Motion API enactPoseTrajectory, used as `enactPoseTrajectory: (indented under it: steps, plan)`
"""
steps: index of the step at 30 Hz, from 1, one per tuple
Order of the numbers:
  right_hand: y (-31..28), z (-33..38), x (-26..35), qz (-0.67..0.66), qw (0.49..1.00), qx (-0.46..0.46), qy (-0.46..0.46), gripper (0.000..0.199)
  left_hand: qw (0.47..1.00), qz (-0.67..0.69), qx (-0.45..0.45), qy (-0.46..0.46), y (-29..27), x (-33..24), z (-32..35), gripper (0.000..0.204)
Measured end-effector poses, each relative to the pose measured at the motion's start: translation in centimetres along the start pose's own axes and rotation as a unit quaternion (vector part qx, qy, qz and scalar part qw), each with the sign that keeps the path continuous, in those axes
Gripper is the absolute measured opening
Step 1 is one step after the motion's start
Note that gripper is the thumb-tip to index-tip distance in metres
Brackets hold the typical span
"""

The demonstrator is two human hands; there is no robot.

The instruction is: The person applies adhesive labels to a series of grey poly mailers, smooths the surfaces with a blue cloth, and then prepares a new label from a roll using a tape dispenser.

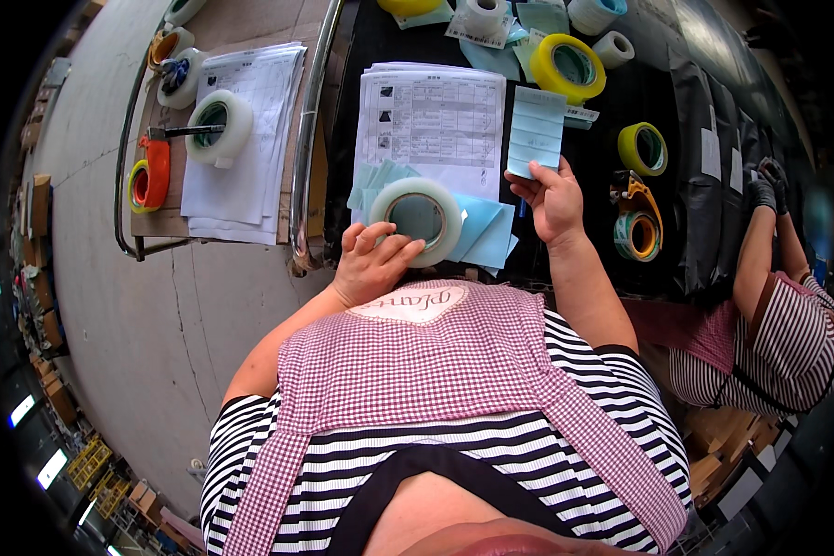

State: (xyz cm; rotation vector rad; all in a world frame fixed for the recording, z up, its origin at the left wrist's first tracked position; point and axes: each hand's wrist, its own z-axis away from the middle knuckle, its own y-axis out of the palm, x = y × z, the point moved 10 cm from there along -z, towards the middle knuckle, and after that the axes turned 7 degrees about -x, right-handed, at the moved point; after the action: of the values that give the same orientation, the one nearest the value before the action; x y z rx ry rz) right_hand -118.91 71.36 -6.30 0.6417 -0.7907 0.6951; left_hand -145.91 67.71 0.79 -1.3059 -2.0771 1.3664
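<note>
Thumb and fingers of my right hand (554, 196) pinch the lower edge of a light blue paper sheet (536, 130) with crosswise fold lines. My left hand (375, 264) is closed on the near left rim of a wide roll of clear tape (440, 199), with a fingertip at its core hole. That roll lies flat on a stack of printed paper forms (433, 111) and some loose blue slips (485, 232). The slips are partly hidden under the roll. Both hands are close to the table's near edge.
Yellow tape rolls (568, 69), (642, 149) and an orange tape dispenser (636, 222) lie on the black table. At left, a cart (162, 232) carries papers, tape and a red dispenser (155, 176). At right, a co-worker's gloved hands (764, 185) touch black packages (704, 176).
</note>
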Motion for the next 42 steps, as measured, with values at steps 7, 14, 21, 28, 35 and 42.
enactPoseTrajectory:
  steps: [7,14,21,28,35,42]
  plan:
    - [-1.3,1.6,0.2,-0.038,0.998,-0.044,-0.005,0.024,1.000,0.018,0.019,0.014,0.5,0.3,-1.5,0.038]
    - [-5.9,5.5,-1.5,-0.025,0.998,-0.061,-0.001,0.026,0.991,0.069,0.086,0.082,0.5,-0.2,-2.9,0.060]
    - [-12.0,7.9,-4.7,-0.046,0.991,-0.125,0.003,0.022,0.977,0.111,0.163,0.085,1.7,0.3,-2.7,0.051]
    - [-13.8,8.0,-5.7,-0.087,0.989,-0.114,-0.022,0.021,0.966,0.118,0.214,0.082,2.3,0.1,-3.3,0.048]
    - [-13.7,8.1,-5.4,-0.102,0.987,-0.108,-0.054,0.021,0.963,0.115,0.235,0.068,2.4,0.1,-3.6,0.048]
    - [-13.8,8.0,-5.6,-0.094,0.987,-0.104,-0.075,0.022,0.963,0.120,0.237,0.054,2.0,-0.2,-3.7,0.048]
